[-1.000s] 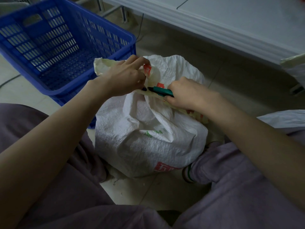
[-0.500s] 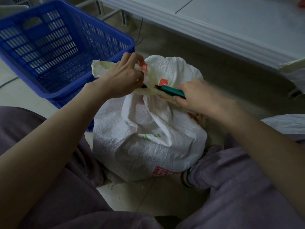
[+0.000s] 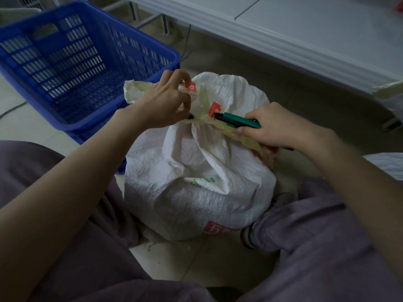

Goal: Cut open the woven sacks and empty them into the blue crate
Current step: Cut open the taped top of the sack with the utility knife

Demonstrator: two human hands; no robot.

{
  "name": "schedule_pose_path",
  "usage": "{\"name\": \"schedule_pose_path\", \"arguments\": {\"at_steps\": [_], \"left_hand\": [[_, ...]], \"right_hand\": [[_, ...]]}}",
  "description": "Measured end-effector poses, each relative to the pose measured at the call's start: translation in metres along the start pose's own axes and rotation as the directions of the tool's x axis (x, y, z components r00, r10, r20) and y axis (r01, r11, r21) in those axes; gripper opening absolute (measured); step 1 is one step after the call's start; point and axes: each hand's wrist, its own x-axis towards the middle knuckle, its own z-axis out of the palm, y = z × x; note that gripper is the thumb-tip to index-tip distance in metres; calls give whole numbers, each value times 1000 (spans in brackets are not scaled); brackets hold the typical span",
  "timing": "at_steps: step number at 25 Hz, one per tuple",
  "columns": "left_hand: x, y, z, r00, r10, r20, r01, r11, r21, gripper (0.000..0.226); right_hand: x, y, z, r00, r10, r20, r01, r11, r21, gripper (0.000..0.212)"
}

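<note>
You are sitting on the pale tiled floor (image 3: 196,264) of a plain utility or storage room; a white panel table (image 3: 305,29) is standing ahead.

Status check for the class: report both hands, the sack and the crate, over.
Left hand pinching the sack's top edge taut. Right hand gripping the green cutter, tip at the edge. Blue crate empty; nothing in the way.

Colours on the floor here, mostly white, blue and purple

White crinkly woven plastic sack (image 3: 196,171) with red printed patches and faint green marks, bright blue slotted plastic crate (image 3: 65,62), teal-and-black utility cutter (image 3: 236,120), dusty mauve fabric trousers (image 3: 316,247), pale beige tiled floor (image 3: 207,258).
</note>
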Motion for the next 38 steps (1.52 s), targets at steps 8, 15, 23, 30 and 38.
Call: {"name": "schedule_pose_path", "arguments": {"at_steps": [8, 15, 23, 30, 38], "left_hand": [[0, 3, -3, 1000, 10, 1, -10, 1000, -13, 21], [0, 9, -1, 999, 3, -52, -3, 1000, 1, 23], [5, 8, -1, 989, -125, -85, 123, 992, -29, 26], [6, 3, -4, 987, -126, -96, 126, 992, -11, 23], [3, 5, -4, 992, -104, -64, 107, 994, 34, 26]], "right_hand": [[16, -11, 7, 996, -73, -50, 67, 992, -108, 36], [22, -28, 25, 998, 3, -56, -9, 994, -111, 35], [17, -28, 24, 999, 28, -28, -30, 997, -65, 35], [5, -24, 21, 978, -34, 204, 8, 992, 129, 21], [9, -24, 19, 996, -9, 88, 19, 994, -104, 38]]}}
